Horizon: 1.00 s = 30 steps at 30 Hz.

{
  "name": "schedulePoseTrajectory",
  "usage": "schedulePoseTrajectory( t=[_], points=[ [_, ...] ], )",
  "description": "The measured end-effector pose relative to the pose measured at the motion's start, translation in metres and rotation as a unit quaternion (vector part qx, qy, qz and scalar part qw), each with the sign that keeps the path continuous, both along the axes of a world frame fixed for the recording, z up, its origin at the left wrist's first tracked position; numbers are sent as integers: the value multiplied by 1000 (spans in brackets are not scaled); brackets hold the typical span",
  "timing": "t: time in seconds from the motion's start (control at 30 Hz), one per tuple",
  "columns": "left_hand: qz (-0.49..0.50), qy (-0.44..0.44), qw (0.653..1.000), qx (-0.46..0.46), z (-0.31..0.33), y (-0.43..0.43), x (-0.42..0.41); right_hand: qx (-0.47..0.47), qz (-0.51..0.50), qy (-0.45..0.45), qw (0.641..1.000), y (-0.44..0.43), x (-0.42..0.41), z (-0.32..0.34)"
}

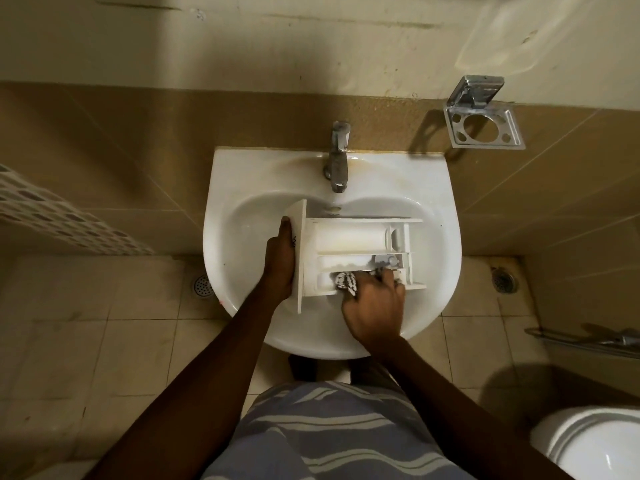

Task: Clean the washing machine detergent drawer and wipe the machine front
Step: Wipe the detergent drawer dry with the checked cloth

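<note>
Detergent drawer [349,237] lying across the sink [221,188] bowl below the tap [337,157], its front panel gripped by the left hand [280,265] to steady it while the right hand [375,310], fingers closed around a patterned cloth [344,280], scrubs the compartment nearest the sink's front edge.

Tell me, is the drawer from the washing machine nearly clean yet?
Partly. Done: the detergent drawer is already out of the machine and lying in the sink. In hand: the left hand steadies its front panel while the right hand rubs a patterned cloth in the nearest compartment. Left: the tap isn't running, so rinsing looks undone, and no washing machine shows here, so its front can't be judged.
</note>
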<state>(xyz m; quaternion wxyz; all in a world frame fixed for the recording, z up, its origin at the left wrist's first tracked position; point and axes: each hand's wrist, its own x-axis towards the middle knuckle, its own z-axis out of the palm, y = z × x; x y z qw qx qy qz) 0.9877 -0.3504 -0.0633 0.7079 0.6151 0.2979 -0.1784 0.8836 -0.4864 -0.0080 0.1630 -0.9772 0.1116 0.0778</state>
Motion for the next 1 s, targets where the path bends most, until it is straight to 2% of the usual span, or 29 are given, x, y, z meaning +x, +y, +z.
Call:
schedulePoseTrajectory(
  t=[0.07, 0.13, 0.17, 0.27, 0.33, 0.37, 0.47, 0.57, 0.6, 0.67, 0.73, 0.8, 0.83, 0.87, 0.9, 0.93, 1.0],
  points=[
    [-1, 4, 1000, 3, 0, 0, 1, 74, -3, 3, 997, 16, 2, 4],
    [-3, 3, 1000, 2, 2, 0, 0, 103, 8, 8, 995, 8, 4, 7],
    [-1, 3, 1000, 2, 3, 0, 0, 79, 34, 17, 996, -4, 5, 6],
    [-1, 3, 1000, -4, 6, -2, -2, -104, 104, 11, 989, -39, 8, 1],
    [4, 9, 1000, 0, 7, -3, -2, -119, 92, 12, 989, -40, 4, -2],
    [7, 13, 1000, 3, 8, -4, -3, -105, 76, 2, 992, -33, -1, -5],
    [17, 10, 1000, 12, 8, -4, -4, 24, -21, -11, 999, -6, -6, -5],
    [16, 4, 1000, 10, 11, -4, -4, 201, -93, 60, 973, 6, 4, -4],
    [13, 4, 1000, 6, 11, -4, -5, 295, -154, 79, 940, 5, 10, -1],
    [10, 4, 1000, -7, 11, -3, -7, 472, -272, 113, 831, -7, 18, 10],
    [11, 0, 1000, -26, 13, -3, -10, 605, -318, 128, 718, -22, 19, 24],
    [9, -2, 999, -43, 18, -3, -13, 707, -363, 75, 602, -33, 21, 40],
    [10, -2, 999, -47, 20, -3, -14, 732, -382, 30, 564, -36, 25, 47],
    [12, -3, 999, -49, 22, -1, -15, 733, -386, -25, 560, -36, 30, 55],
    [12, -5, 999, -52, 25, 0, -16, 704, -376, -88, 596, -36, 35, 62],
    [10, -11, 998, -55, 29, 2, -16, 649, -343, -151, 663, -36, 41, 72],
    [-1, -34, 998, -46, 34, 3, -15, 500, -190, -239, 810, -34, 53, 86]
  ],
)
